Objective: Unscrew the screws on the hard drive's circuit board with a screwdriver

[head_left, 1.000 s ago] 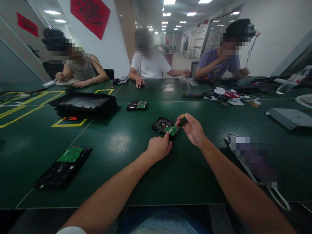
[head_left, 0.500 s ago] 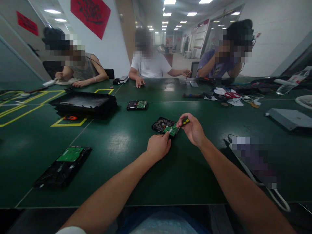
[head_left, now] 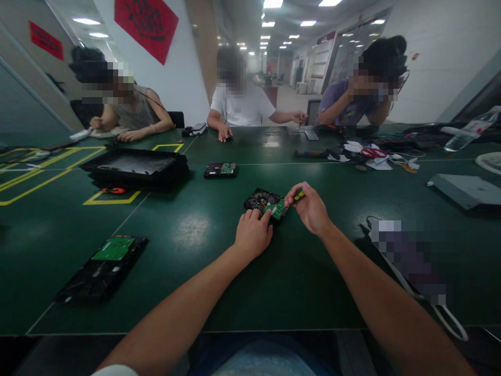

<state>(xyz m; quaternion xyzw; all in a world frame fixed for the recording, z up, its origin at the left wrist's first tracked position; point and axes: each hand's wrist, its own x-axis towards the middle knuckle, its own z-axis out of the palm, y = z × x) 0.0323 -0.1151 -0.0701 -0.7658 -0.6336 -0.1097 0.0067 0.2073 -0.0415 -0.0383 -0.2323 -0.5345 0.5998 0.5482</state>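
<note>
A black hard drive (head_left: 261,200) with a small green circuit board (head_left: 276,209) lies on the green table (head_left: 195,245) in front of me. My left hand (head_left: 253,234) rests curled at its near edge, fingertips pressing the drive beside the board. My right hand (head_left: 311,208) is closed around a small screwdriver with a yellow and black handle (head_left: 299,195), its tip pointing down at the board's right end.
A second drive (head_left: 220,169) lies further back, a third (head_left: 102,267) at near left. A stack of black trays (head_left: 135,168) stands at left. Three people sit along the far side. Scissors and clutter (head_left: 370,153) at back right, a grey box (head_left: 465,189) and a white cable (head_left: 430,303) at right.
My left hand has slid slightly forward onto the drive's near edge. My right hand has turned the screwdriver a little while staying over the board.
</note>
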